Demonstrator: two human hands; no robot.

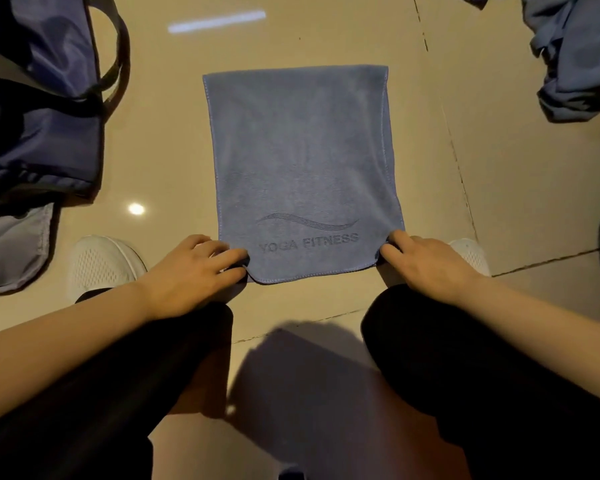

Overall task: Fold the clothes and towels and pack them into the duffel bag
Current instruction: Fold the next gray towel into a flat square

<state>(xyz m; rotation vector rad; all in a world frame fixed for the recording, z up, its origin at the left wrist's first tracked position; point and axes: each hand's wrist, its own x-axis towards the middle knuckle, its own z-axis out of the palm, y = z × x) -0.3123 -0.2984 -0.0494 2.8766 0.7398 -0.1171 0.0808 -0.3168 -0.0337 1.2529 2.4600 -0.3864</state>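
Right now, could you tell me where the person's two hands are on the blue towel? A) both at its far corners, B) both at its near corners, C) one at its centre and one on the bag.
B: the left hand and right hand each pinch a near corner of the towel, beside the printed lettering.

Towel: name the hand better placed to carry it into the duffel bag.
Left. The duffel bag lies on the left hand side; the right hand would need to cross over. Both pinch the towel at its near corners.
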